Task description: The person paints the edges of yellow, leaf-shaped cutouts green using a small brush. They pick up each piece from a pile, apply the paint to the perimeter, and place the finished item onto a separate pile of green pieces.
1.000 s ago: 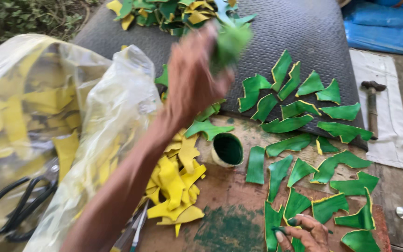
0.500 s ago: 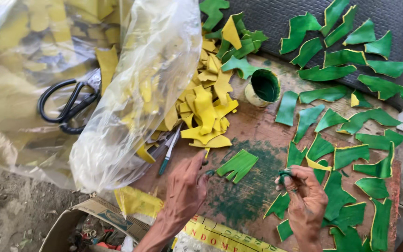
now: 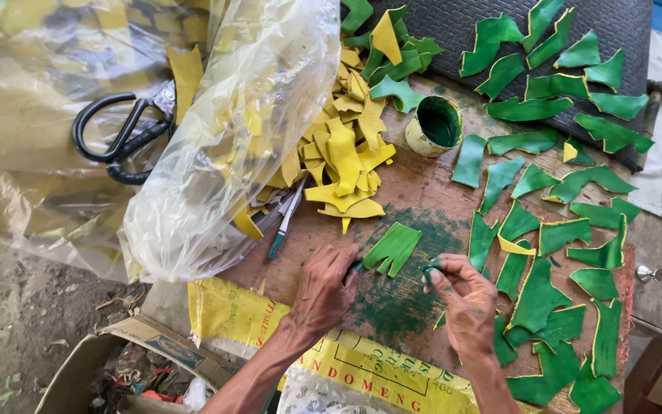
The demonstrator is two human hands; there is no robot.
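- Left hand (image 3: 323, 287) pressed, fingertips pinning green cut-out piece (image 3: 393, 248) at its left edge.
- Right hand (image 3: 461, 295) pinching small green-tipped brush (image 3: 429, 268), just right of piece.
- Paint pot (image 3: 434, 126) well above piece.

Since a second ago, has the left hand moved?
Yes. The left hand came down from beyond the paint tin to the near board edge, now pinning the green cut piece.

Both bare forearms reach up from the lower edge, side by side and near each other. The left hand (image 3: 323, 287) lies palm down, knuckles up, its fingers curled and pressing downward at the tips. The right hand (image 3: 463, 300) is bent at the wrist, its green-stained fingers (image 3: 432, 270) pinched together.
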